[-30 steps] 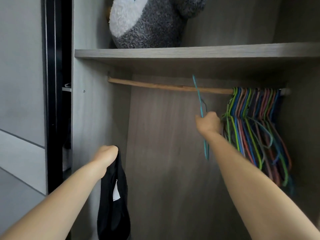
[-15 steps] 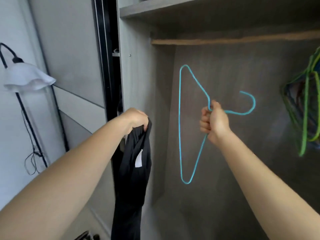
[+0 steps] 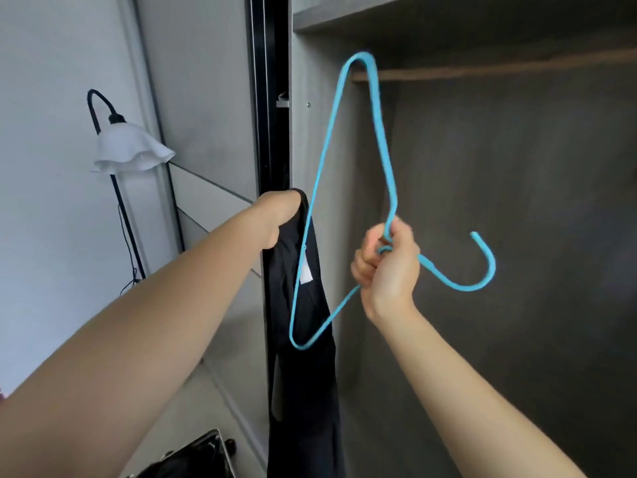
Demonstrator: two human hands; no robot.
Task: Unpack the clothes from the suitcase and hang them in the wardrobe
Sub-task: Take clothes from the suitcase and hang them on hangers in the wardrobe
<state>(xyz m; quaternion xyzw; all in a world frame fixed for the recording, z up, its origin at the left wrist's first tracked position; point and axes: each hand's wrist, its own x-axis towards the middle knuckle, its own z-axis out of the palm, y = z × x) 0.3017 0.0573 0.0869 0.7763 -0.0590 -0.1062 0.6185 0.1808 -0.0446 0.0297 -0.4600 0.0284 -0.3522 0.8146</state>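
Head view: the left hand (image 3: 281,215) grips the top of a black garment (image 3: 306,339), which hangs straight down before the left side panel of the wardrobe (image 3: 517,201), a white label showing. Just to its right, the right hand (image 3: 387,267) is fisted round the neck of a blue hanger (image 3: 385,139). The hanger is tilted with its hook pointing right, and its triangle crosses in front of the garment. A wooden rail (image 3: 482,69) runs above. A white-shaded lamp (image 3: 131,150) stands at left.

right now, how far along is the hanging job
Done: the right hand grips a blue hanger, free of the rail. In hand: the left hand holds a black garment, not yet on the hanger. Left: thread it on, hook it over the rail.
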